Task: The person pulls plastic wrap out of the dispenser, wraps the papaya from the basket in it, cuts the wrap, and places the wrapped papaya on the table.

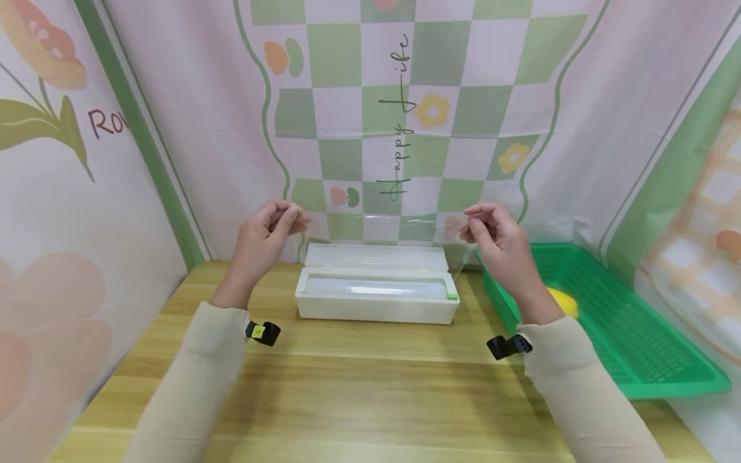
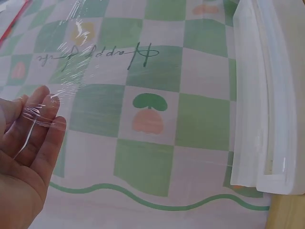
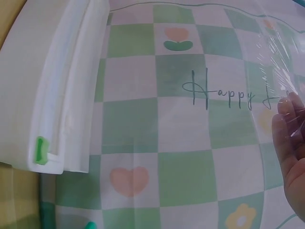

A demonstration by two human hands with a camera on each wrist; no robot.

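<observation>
A clear sheet of plastic wrap (image 1: 393,219) stretches between both hands, above an open white cling film dispenser (image 1: 376,310). My left hand (image 1: 263,238) pinches its left corner between thumb and index finger; the left wrist view shows the film (image 2: 71,52) bunched at the fingertips. On the other side my right hand (image 1: 499,241) pinches the right corner. In the right wrist view that hand (image 3: 291,143) is partly cut off by the frame edge. The dispenser's lid (image 1: 376,257) is tipped back, a film roll (image 1: 376,287) lies inside, and a green slider (image 3: 42,150) sits at its right end.
A green plastic basket (image 1: 666,386) stands on the right of the wooden table (image 1: 359,399), with a yellow object (image 1: 563,301) inside, partly behind the right forearm. Patterned curtains (image 1: 336,109) hang behind the table and at both sides.
</observation>
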